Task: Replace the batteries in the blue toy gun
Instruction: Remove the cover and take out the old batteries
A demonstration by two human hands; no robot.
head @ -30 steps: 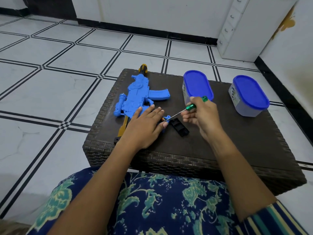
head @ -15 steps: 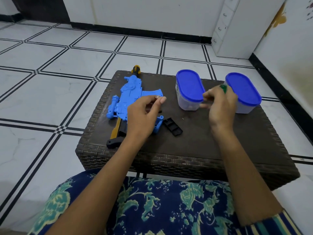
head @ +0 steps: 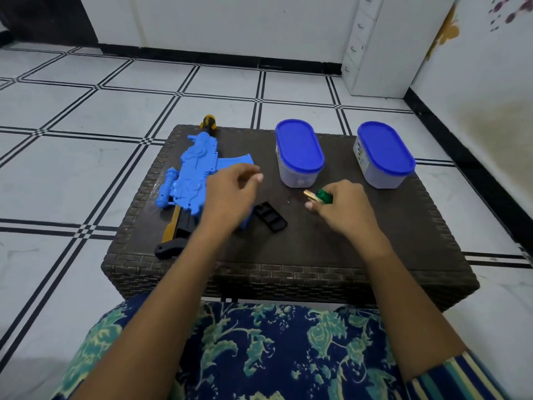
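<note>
The gun (head: 196,174) lies flat on the left part of the counter (head: 403,226), with its yellow muzzle to the far edge and its black stock to the near edge. The left hand (head: 227,197) hovers over the rear of the gun. Its fingers (head: 258,177) are loosely curled and a little spread, and I see nothing between them. The right hand (head: 343,209) is near the middle of the counter. Its fingers are curled around the green handle of the screwdriver (head: 324,196) and pinch a gold battery (head: 310,194) at their tips. A black cover (head: 271,217) lies on the counter between the two hands, just beside the gun. Behind the hands stand two boxes with blue lids, the left box (head: 298,154) and the right box (head: 383,155), well apart.
</note>
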